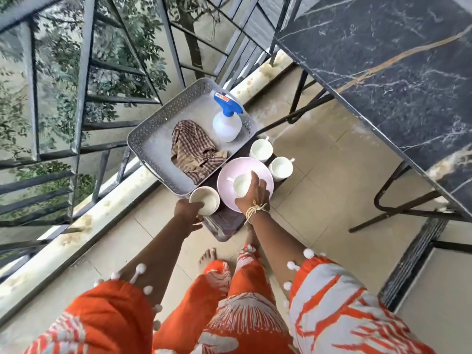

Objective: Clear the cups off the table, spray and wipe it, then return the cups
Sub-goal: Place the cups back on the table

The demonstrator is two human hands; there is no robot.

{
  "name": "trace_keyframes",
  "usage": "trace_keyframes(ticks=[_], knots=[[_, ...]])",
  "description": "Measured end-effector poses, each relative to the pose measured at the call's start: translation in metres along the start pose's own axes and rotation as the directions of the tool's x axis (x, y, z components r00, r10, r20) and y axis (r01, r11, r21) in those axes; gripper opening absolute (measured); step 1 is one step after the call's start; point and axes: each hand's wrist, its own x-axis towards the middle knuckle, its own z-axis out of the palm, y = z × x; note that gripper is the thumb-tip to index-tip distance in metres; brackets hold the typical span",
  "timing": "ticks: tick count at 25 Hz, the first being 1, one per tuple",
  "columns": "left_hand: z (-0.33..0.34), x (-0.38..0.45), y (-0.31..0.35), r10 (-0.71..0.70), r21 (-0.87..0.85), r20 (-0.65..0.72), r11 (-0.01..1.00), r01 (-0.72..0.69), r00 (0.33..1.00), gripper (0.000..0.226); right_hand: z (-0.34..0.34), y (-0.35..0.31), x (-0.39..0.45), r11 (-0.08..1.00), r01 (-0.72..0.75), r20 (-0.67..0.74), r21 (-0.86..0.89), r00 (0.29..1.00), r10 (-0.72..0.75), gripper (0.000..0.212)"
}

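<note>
Your left hand [187,213] grips the rim of a cream cup [205,200], fingers curled round its near edge, at the near left corner of a low dark stool [226,223]. Your right hand [252,194] grips a second white cup [241,183] from above; that cup sits over the pale pink plate [258,175], though whether it touches the plate cannot be told. Two more white cups [261,149] [281,168] stand just beyond the plate on the right, close together. Left of the plate, a grey perforated tray [153,129] holds a checked cloth [194,149] and a white spray bottle [226,123] with a blue trigger head. The black marble table [383,60] stands to the upper right, well apart from the cups. A metal railing [84,72] runs along the left
</note>
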Motion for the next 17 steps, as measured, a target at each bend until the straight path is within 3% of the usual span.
trace_keyframes(ticks=[3, 6, 13, 17], knots=[[0.005, 0.017, -0.012, -0.027, -0.162, 0.062, 0.986, 0.037, 0.998, 0.041, 0.008, 0.005, 0.019, 0.999, 0.019, 0.035, 0.03, 0.999, -0.02, 0.096], [0.014, 0.036, -0.017, -0.014, -0.269, -0.022, 0.963, 0.007, 1.0, 0.052, 0.013, 0.01, 0.027, 0.998, 0.046, 0.016, 0.044, 0.999, -0.046, 0.09], [0.025, 0.007, -0.002, -0.055, -0.233, -0.106, 0.972, 0.029, 0.993, 0.048, -0.016, 0.014, 0.008, 0.977, 0.146, -0.078, 0.157, 0.988, -0.135, 0.082], [0.017, -0.036, 0.012, 0.007, -0.182, 0.06, 0.983, 0.004, 0.998, 0.049, -0.058, 0.009, -0.016, 0.964, 0.124, -0.12, 0.236, 0.988, -0.098, 0.081]])
